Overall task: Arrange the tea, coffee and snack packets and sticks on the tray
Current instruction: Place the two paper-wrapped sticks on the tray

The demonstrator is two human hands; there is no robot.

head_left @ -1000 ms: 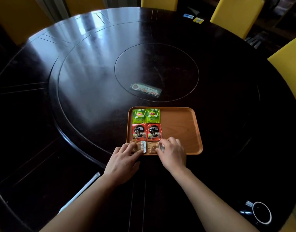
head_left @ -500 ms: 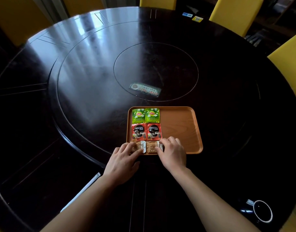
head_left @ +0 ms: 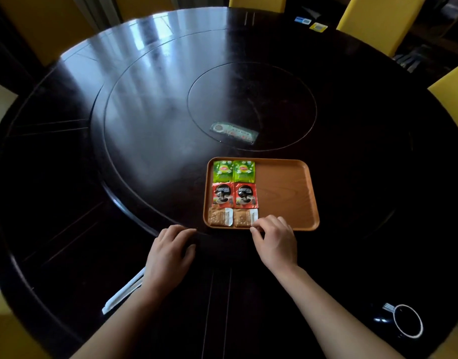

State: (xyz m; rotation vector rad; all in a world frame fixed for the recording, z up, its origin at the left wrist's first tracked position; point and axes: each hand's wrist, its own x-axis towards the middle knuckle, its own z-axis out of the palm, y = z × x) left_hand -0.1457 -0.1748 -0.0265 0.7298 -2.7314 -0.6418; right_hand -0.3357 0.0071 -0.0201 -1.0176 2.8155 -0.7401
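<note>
A wooden tray (head_left: 285, 193) lies on the dark round table. Its left half holds two green tea packets (head_left: 233, 171) at the back, two red coffee packets (head_left: 234, 195) in the middle and two brown snack packets (head_left: 231, 217) at the front. My right hand (head_left: 274, 240) rests at the tray's front rim, fingertips touching the right snack packet's white edge. My left hand (head_left: 171, 251) lies on the table left of the tray, fingers loosely spread, holding nothing. White sticks (head_left: 123, 294) lie on the table beside my left forearm.
A long packet (head_left: 234, 132) lies beyond the tray on the table's inner disc. A dark cup with a white rim (head_left: 406, 321) stands at the front right. Yellow chairs (head_left: 378, 19) ring the table. Small cards (head_left: 311, 23) lie at the far edge.
My left hand has drawn back off the left snack packet to the table, left of the tray. My right hand has shifted slightly right along the tray's front rim.
</note>
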